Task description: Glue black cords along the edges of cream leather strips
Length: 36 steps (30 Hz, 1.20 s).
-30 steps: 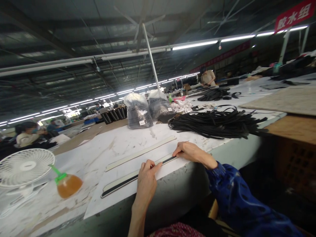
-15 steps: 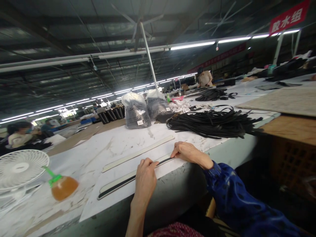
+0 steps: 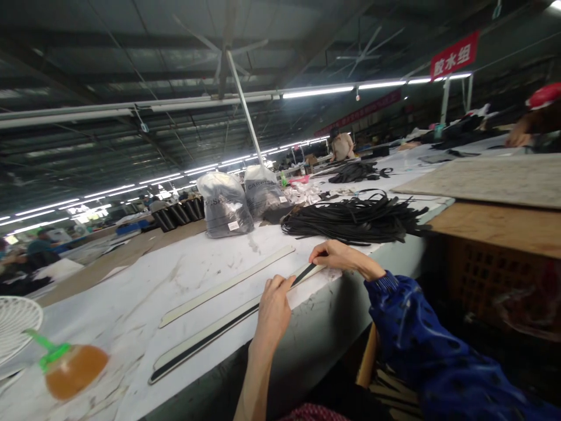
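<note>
A long pale strip lies slantwise on the white sheet near the table's front edge, with a narrow black strip along it. My left hand presses on both, fingers bent and close together. Farther right, my right hand pinches the black strip's far part, which is slightly raised from the pale one. Behind them a second pale strip lies by itself, touched by neither hand.
A bundle of black strips lies behind my right hand, beside two filled plastic bags. At left are a bottle of amber liquid and a white fan. A grey board lies right; people work farther off.
The view has turned right, and a person in red headwear has appeared at the right. My left hand has slid along the strip towards my right hand, which has lifted the black strip slightly.
</note>
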{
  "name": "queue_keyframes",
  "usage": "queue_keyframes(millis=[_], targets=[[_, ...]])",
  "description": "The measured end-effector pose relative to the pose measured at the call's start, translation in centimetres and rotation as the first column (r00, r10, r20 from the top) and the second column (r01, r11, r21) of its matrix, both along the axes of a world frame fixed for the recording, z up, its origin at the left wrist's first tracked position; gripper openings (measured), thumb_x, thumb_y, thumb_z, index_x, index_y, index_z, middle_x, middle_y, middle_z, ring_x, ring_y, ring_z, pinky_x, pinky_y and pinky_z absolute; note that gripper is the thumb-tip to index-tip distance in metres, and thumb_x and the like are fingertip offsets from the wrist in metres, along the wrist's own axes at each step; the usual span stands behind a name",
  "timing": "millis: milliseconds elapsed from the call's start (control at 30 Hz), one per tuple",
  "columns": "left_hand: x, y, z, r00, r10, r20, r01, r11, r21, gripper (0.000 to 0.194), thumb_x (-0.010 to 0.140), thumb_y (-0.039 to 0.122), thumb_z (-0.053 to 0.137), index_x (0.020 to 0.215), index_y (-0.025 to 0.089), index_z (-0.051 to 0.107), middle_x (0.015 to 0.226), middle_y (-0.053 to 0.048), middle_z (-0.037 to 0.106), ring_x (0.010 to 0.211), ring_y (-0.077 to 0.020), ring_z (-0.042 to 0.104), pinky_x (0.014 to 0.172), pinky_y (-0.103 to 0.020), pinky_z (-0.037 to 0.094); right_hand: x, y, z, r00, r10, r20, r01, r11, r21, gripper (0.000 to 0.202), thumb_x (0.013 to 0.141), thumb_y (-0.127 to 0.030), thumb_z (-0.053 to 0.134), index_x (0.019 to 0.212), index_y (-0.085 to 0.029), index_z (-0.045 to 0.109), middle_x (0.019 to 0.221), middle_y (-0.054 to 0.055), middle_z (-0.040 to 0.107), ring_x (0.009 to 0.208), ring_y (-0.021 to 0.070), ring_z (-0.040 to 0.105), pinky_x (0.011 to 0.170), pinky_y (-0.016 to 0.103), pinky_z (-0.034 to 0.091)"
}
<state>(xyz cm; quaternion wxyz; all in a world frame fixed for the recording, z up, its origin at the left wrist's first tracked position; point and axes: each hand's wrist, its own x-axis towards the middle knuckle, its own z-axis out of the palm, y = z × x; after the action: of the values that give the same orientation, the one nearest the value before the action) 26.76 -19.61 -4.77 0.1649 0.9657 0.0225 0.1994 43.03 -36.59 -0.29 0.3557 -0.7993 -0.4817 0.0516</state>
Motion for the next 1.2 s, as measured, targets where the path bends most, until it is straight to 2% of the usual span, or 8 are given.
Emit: queue_keyframes(millis=[200, 367, 633, 967, 1200], targets=[[0.3, -0.9, 0.4, 0.995, 0.077, -0.057, -0.067, 0.984, 0.164, 0.058, 0.084, -0.001, 0.030, 0.130, 0.025, 0.054, 0.100, -0.007, 0.054, 0.091, -0.0216, 0.044, 0.086, -0.032, 0.040, -0.1, -0.3, -0.5, 0.983, -0.183, -0.023, 0.182, 0.982, -0.046, 0.029, 0.072, -0.013, 0.052, 0.089, -0.015, 0.076, 0.065, 0.000, 0.067, 0.056, 0.0114, 0.053, 0.052, 0.020, 0.035], [0.5, -1.3, 0.7, 0.989, 0.117, -0.090, -0.093, 0.967, 0.238, 0.060, 0.084, -0.001, 0.031, 0.129, 0.030, 0.055, 0.100, -0.006, 0.053, 0.089, -0.0212, 0.044, 0.084, -0.030, 0.039, -0.1, 0.0, -1.0, 0.957, -0.291, 0.004, 0.291, 0.957, 0.001, 0.020, 0.070, -0.015, 0.059, 0.084, -0.013, 0.073, 0.075, 0.003, 0.070, 0.067, 0.0133, 0.060, 0.058, 0.019, 0.040], [0.5, -1.2, 0.7, 0.978, 0.150, -0.142, -0.110, 0.961, 0.255, 0.060, 0.086, 0.001, 0.031, 0.129, 0.036, 0.053, 0.101, -0.005, 0.051, 0.091, -0.0210, 0.044, 0.081, -0.030, 0.039, 0.6, -0.2, -1.6, 0.950, -0.313, 0.012, 0.313, 0.950, -0.010, 0.015, 0.070, -0.016, 0.062, 0.081, -0.016, 0.072, 0.076, 0.002, 0.071, 0.069, 0.0132, 0.061, 0.059, 0.019, 0.040], [0.3, -1.8, 0.9, 0.982, 0.165, -0.094, -0.132, 0.948, 0.291, 0.059, 0.085, 0.001, 0.032, 0.126, 0.035, 0.056, 0.100, -0.006, 0.052, 0.089, -0.0219, 0.045, 0.077, -0.031, 0.039, 0.4, 0.0, -1.7, 0.938, -0.344, 0.030, 0.346, 0.937, -0.044, 0.015, 0.070, -0.018, 0.062, 0.081, -0.017, 0.072, 0.077, 0.002, 0.070, 0.071, 0.0144, 0.061, 0.061, 0.021, 0.040], [0.5, -1.5, 0.5, 0.988, 0.147, -0.044, -0.130, 0.956, 0.264, 0.059, 0.083, 0.000, 0.034, 0.123, 0.034, 0.059, 0.098, -0.007, 0.053, 0.086, -0.0217, 0.045, 0.076, -0.031, 0.039, -0.2, 0.0, -1.9, 0.930, -0.368, 0.021, 0.369, 0.929, -0.031, 0.011, 0.069, -0.019, 0.061, 0.077, -0.019, 0.069, 0.075, 0.001, 0.068, 0.071, 0.0147, 0.059, 0.061, 0.022, 0.039]])
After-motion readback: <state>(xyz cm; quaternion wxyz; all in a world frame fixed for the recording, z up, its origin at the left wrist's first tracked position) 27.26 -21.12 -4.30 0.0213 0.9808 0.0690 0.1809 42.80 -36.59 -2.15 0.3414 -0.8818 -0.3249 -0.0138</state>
